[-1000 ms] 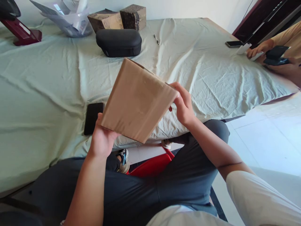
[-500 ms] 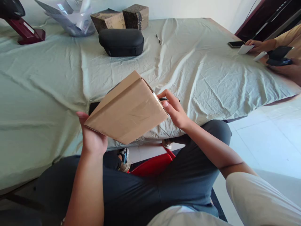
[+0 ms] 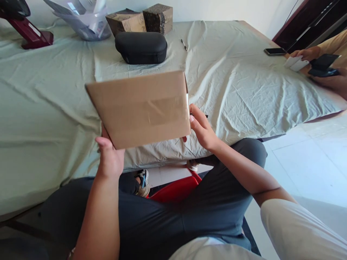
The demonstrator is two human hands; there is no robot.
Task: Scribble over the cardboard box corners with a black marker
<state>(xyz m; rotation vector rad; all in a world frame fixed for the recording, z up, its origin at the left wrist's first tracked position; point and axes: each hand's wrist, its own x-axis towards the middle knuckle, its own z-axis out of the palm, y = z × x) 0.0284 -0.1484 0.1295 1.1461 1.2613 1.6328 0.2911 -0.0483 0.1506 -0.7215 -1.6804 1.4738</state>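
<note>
A pale green, wrinkled sheet [image 3: 244,83] covers the wide table in front of me, with white floor tiles showing off its near right corner. Above the sheet's near edge I hold a flat brown cardboard box [image 3: 141,108] sealed with a strip of clear tape — its broad taped face is turned toward me, long edge roughly level.

My left hand [image 3: 110,159] is closed on the box's lower left corner, thumb up along the front face. My right hand [image 3: 202,128] grips the box's right edge, fingers curled around to the far side.

Beyond the box, toward the far edge of the sheet, lies a black oval zip case [image 3: 141,47]. Just behind the case stand two small brown patterned boxes [image 3: 141,20], and to the right of the case lies a pen [image 3: 184,44]. Far right of the box, another person's hand [image 3: 305,55] holds white cards near a dark phone [image 3: 275,51] lying flat on the table.
</note>
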